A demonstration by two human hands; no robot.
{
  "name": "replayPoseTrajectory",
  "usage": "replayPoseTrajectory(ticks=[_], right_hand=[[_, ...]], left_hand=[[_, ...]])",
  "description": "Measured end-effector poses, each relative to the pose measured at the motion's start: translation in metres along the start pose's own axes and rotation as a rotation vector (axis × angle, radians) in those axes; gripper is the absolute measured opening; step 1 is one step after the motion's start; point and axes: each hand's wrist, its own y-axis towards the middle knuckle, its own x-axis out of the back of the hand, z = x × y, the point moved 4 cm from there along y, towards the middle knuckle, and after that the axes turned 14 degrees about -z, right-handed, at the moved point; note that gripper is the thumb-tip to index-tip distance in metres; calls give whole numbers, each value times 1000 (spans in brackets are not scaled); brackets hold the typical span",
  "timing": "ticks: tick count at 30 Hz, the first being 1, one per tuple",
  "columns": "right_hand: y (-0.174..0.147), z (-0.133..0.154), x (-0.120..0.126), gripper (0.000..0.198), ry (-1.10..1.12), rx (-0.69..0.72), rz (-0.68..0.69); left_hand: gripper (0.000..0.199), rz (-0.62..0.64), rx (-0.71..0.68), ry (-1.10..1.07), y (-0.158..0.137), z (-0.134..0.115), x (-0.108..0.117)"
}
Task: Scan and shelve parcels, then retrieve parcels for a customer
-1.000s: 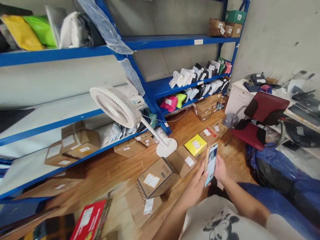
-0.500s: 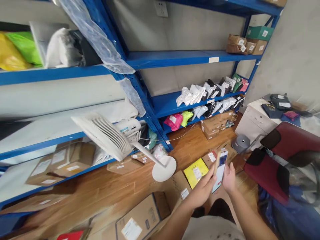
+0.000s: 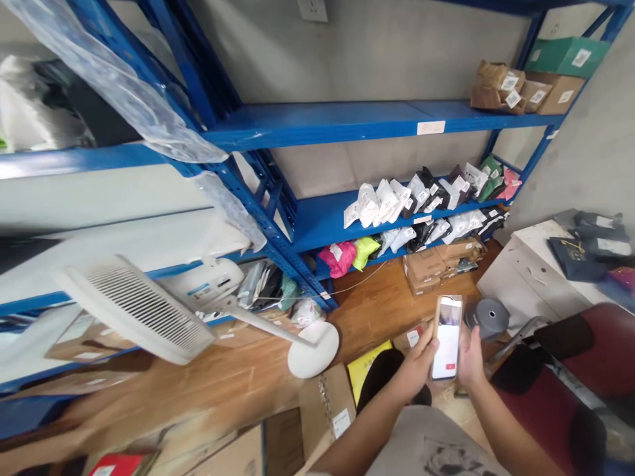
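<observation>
A smartphone [image 3: 446, 344] with a lit, mostly white screen and a red button near its bottom is upright in front of my body. My left hand [image 3: 419, 363] is wrapped round its left edge. At its right edge my right hand [image 3: 470, 360] grips it too, thumb raised off the screen and fingers partly hidden behind it. Below the phone lie cartons on the floor, among them a yellow parcel [image 3: 360, 370] partly covered by my dark-clad leg and a brown box [image 3: 325, 403].
Blue shelving [image 3: 317, 129] stands ahead, with bagged parcels [image 3: 387, 198] in rows and small boxes [image 3: 560, 92] at upper right. A white fan [image 3: 312, 350] stands on the floor at left. To the right are a red chair [image 3: 590, 350], a grey roll [image 3: 489, 317] and a white desk [image 3: 520, 258].
The view has shifted right and nearer the shelves. The phone has turned to face me more squarely, and my leg now covers part of the yellow parcel.
</observation>
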Motion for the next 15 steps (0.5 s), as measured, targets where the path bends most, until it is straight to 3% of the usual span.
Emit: replayPoseTrajectory(ticks=[3, 5, 7, 11, 13, 15], right_hand=[[8, -11, 2, 67, 142, -191, -86], [9, -20, 5, 66, 216, -335, -147], [14, -24, 13, 64, 226, -386, -236], [39, -31, 48, 60, 177, -363, -437], [57, -44, 69, 58, 114, -406, -471], [79, -62, 81, 55, 21, -414, -388]], left_hand=[[71, 29, 221, -40, 27, 14, 8], [76, 114, 400, 113, 43, 21, 21], [78, 98, 463, 349, 68, 23, 44], [61, -246, 315, 763, 156, 12, 111], [64, -395, 286, 914, 213, 8, 147], [70, -525, 260, 1084, 274, 4, 183]])
